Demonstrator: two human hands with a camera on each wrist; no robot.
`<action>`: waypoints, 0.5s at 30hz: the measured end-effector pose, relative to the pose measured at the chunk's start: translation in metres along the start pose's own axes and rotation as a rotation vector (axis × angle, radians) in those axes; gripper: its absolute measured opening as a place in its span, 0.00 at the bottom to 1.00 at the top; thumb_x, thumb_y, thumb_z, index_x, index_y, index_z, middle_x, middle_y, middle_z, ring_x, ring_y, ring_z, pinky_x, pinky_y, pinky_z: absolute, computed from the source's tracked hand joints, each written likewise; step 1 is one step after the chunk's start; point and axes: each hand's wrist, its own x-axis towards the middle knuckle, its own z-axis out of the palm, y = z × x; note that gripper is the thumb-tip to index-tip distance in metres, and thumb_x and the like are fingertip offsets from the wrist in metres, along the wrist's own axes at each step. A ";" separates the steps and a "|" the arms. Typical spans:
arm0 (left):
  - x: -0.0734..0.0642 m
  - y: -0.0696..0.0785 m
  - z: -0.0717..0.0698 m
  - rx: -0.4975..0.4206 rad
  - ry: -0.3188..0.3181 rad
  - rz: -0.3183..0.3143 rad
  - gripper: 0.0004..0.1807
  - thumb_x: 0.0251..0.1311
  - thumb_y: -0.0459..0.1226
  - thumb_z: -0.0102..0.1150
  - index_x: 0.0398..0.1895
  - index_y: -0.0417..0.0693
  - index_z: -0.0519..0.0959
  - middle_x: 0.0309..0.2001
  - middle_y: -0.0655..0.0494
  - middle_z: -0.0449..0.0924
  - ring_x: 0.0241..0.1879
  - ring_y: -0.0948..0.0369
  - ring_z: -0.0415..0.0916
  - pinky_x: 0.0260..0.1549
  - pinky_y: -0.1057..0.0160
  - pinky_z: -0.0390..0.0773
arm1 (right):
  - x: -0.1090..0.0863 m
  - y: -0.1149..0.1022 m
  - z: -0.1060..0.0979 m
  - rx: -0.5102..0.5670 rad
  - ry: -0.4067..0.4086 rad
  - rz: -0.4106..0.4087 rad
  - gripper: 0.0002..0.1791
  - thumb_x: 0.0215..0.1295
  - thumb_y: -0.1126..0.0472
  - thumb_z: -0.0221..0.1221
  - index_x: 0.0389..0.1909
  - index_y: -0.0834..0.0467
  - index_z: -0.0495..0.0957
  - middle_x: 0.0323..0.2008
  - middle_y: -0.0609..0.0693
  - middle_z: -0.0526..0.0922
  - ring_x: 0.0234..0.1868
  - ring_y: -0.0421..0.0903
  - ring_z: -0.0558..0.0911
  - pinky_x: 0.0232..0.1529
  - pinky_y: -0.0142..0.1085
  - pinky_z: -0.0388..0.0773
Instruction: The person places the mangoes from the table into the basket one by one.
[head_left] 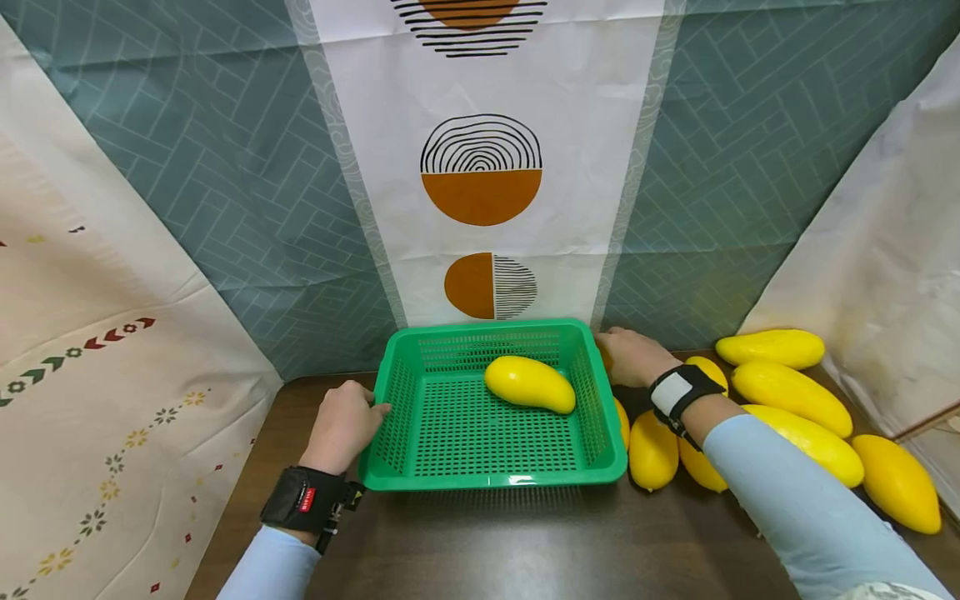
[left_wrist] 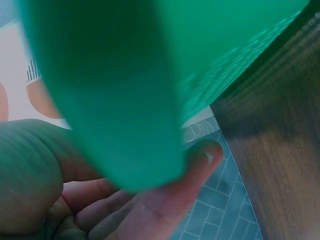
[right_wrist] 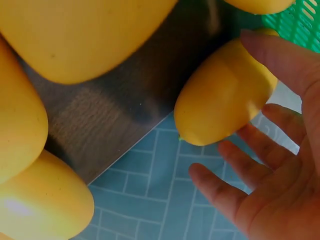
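The left hand (head_left: 345,427) pinches the basket (head_left: 450,482) by its rim while the right hand (head_left: 637,357) curves, fingers half spread, around a mango (right_wrist: 225,92) just outside its right end, whether gripping I can't tell, and a loose hold could let it slip.

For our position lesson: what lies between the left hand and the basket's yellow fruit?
Head view: the green basket's left wall, then its bare floor.

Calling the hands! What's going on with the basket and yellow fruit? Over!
Left hand gripping green basket by its left rim. Right hand at yellow fruit beside basket, firm grip unclear. One fruit inside; other fruits crowd nearby.
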 end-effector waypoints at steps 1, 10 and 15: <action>0.000 0.000 0.001 0.001 0.004 0.002 0.23 0.58 0.40 0.61 0.48 0.28 0.75 0.41 0.37 0.78 0.25 0.60 0.76 0.18 0.64 0.74 | 0.000 0.000 0.001 -0.008 0.002 -0.002 0.35 0.52 0.51 0.66 0.62 0.57 0.69 0.47 0.57 0.74 0.48 0.54 0.73 0.42 0.47 0.73; 0.001 0.000 0.002 0.005 0.007 0.001 0.23 0.58 0.40 0.61 0.48 0.28 0.75 0.40 0.38 0.78 0.24 0.61 0.75 0.18 0.64 0.74 | -0.002 0.002 0.008 -0.039 -0.007 0.043 0.32 0.55 0.52 0.64 0.59 0.60 0.71 0.46 0.61 0.70 0.45 0.57 0.72 0.41 0.48 0.73; 0.001 0.001 -0.001 0.030 -0.004 0.015 0.22 0.57 0.40 0.61 0.46 0.28 0.76 0.37 0.39 0.78 0.24 0.60 0.76 0.17 0.64 0.74 | -0.002 0.002 0.009 -0.011 -0.019 0.034 0.34 0.53 0.53 0.66 0.58 0.65 0.69 0.49 0.61 0.72 0.48 0.57 0.73 0.46 0.47 0.72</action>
